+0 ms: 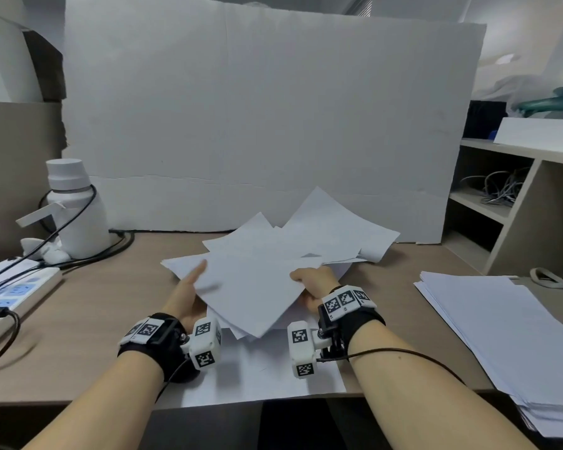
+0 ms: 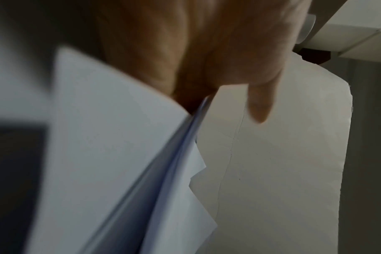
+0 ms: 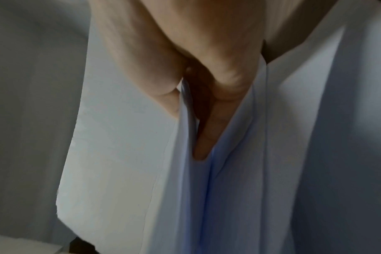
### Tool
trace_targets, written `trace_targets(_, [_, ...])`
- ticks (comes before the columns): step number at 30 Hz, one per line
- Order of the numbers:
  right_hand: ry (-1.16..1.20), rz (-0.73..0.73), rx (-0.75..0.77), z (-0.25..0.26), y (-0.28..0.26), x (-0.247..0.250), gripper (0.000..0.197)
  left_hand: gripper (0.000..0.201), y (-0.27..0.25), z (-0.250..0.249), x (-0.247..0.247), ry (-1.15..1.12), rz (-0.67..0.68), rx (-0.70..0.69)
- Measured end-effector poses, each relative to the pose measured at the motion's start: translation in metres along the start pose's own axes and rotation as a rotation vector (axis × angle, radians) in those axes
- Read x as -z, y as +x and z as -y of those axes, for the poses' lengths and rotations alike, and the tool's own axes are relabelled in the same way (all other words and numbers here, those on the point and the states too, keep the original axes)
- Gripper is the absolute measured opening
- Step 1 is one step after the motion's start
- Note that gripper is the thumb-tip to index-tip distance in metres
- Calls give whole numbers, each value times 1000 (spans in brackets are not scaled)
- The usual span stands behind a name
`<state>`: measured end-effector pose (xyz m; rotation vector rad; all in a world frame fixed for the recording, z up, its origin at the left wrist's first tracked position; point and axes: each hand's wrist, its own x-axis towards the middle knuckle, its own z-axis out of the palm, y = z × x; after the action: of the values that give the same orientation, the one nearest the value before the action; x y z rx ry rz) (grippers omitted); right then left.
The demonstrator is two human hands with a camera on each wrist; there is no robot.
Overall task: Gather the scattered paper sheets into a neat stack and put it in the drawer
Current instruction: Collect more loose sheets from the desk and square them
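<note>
Both hands (image 1: 189, 292) (image 1: 314, 282) grip loose paper sheets (image 1: 254, 287), corners splayed unevenly, tilted.

Both forearms in from below, bare, black straps with tagged white camera blocks on each wrist. Left hand (image 1: 186, 295) at left edge of the grip, thumb laid on top and pointing forward, fingers (image 2: 141, 51) tucked beneath. Right hand (image 1: 316, 280) at right edge, knuckles up, fingers (image 3: 209, 130) curled under, thumb on top. Hands level, apart, palms facing inward.
</note>
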<state>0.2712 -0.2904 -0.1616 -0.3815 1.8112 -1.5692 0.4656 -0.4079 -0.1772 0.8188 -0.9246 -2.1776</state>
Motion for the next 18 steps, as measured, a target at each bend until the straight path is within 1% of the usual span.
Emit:
trace_targets(1, [39, 41, -22, -3, 0, -4, 44, 30, -1, 0, -1, 68, -49, 32])
trace_targets(2, [67, 93, -47, -3, -4, -6, 40, 30, 4, 0, 5, 113, -92, 80])
trace_targets(4, [105, 157, -74, -2, -12, -3, 32, 40, 11, 0, 11, 202, -144, 128])
trace_targets(6, [233, 208, -84, 1, -11, 6, 21, 41, 12, -6, 20, 264, -159, 133])
trace_targets(7, [308, 212, -78, 3, -8, 12, 20, 41, 10, -10, 24, 284, -154, 121])
trace_targets(8, [375, 218, -72, 4, -4, 19, 22, 40, 11, -13, 31, 296, -144, 104])
trace_targets(9, [440, 229, -68, 5, 1, 26, 29, 39, 10, -16, 37, 300, -135, 95])
trace_targets(10, [503, 247, -67, 6, 12, 34, 41, 38, 9, -20, 43, 304, -140, 83])
trace_targets(11, [559, 243, -71, 8, 17, 40, 51, 38, 9, -23, 49, 309, -130, 73])
trace_targets(12, [584, 226, -69, 12, 20, 44, 53, 40, 10, -26, 55, 310, -122, 58])
trace_targets(13, [599, 201, -70, 15, 23, 49, 43, 42, 9, -29, 60, 306, -111, 49])
trace_targets(15, [597, 137, -95, 18, 29, 57, 13, 42, 9, -35, 68, 306, -100, 35])
trace_targets(16, [535, 76, -86, 19, 37, 61, 10, 42, 9, -37, 70, 304, -95, 32])
trace_targets(17, [436, 26, -74, 19, 46, 64, 13, 42, 9, -39, 73, 300, -95, 33])
trace_targets(18, [263, -19, -47, 19, 53, 66, 22, 43, 9, -41, 74, 293, -94, 31])
